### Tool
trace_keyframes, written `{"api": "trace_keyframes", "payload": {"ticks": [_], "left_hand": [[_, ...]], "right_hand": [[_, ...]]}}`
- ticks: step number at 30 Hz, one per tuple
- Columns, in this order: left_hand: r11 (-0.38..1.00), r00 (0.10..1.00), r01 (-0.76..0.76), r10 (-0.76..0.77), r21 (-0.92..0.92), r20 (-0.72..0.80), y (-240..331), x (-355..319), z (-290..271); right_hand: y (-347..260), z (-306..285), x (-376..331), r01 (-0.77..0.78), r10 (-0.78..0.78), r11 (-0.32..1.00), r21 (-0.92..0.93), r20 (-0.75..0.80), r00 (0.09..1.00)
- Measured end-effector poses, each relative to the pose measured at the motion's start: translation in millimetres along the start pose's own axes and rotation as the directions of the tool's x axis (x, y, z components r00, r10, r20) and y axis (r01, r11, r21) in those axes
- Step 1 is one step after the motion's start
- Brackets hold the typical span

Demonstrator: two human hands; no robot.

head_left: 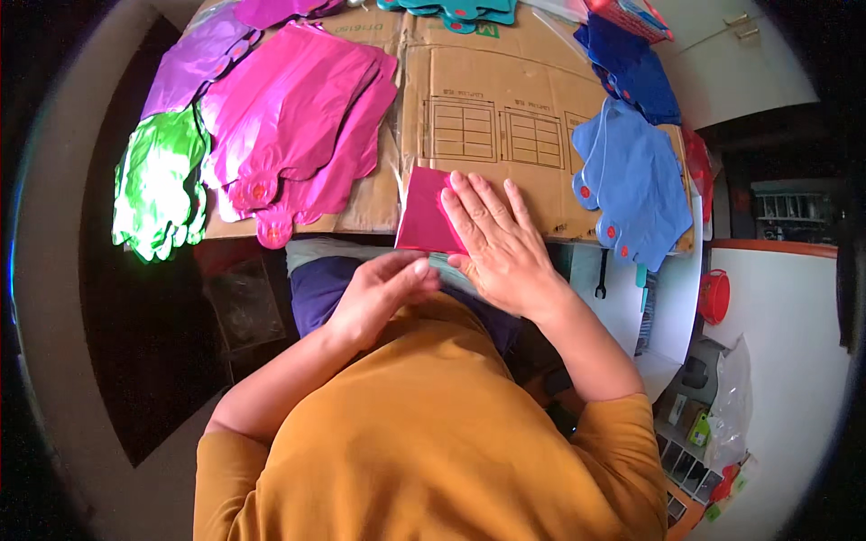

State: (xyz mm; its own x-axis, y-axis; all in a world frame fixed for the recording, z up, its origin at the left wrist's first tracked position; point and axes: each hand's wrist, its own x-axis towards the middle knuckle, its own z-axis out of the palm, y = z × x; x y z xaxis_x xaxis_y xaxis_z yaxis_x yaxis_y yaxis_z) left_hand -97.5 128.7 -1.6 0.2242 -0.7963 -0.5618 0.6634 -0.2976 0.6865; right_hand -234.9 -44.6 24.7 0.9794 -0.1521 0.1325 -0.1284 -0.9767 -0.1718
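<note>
A folded magenta foil piece (pixel 421 215) lies at the near edge of the cardboard sheet (pixel 505 99). My right hand (pixel 492 243) lies flat on it, fingers spread, pressing its right part down. My left hand (pixel 379 293) is just below the piece's near edge, fingers curled, with fingertips close to the right hand; whether it pinches the foil is hidden.
Flat foil balloons lie in piles on the cardboard: pink (pixel 298 117) and purple (pixel 194 59) at the left, green (pixel 158 180) hanging over the left edge, light blue (pixel 631 180) and dark blue (pixel 631 63) at the right, teal (pixel 456 11) at the back. A red round container (pixel 714 296) is at the right.
</note>
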Motion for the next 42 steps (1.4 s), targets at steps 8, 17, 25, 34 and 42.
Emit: {"api": "trace_keyframes", "payload": {"ticks": [8,17,25,34,42], "left_hand": [[0.989,0.993,-0.097,0.105,-0.111,0.061,6,2,9],[0.932,0.94,-0.297,0.247,0.209,0.237,49,10,29],[0.987,0.974,-0.153,0.158,-0.044,0.16,77,16,16],[0.926,0.969,0.103,-0.012,-0.362,0.246,83,30,10],[0.989,0.979,0.087,-0.062,-0.118,0.194,86,21,15]], "right_hand": [[-5,-9,-20,0.016,0.114,0.864,0.503,-0.227,0.967],[20,-48,5,-0.327,0.284,0.016,0.945,0.309,0.908],[41,-64,27,-0.25,0.416,-0.091,0.964,0.264,0.87],[35,-62,20,0.233,-0.116,0.939,0.252,-0.406,0.907],[20,-43,-3,0.356,-0.351,0.932,-0.073,-0.433,0.83]]}}
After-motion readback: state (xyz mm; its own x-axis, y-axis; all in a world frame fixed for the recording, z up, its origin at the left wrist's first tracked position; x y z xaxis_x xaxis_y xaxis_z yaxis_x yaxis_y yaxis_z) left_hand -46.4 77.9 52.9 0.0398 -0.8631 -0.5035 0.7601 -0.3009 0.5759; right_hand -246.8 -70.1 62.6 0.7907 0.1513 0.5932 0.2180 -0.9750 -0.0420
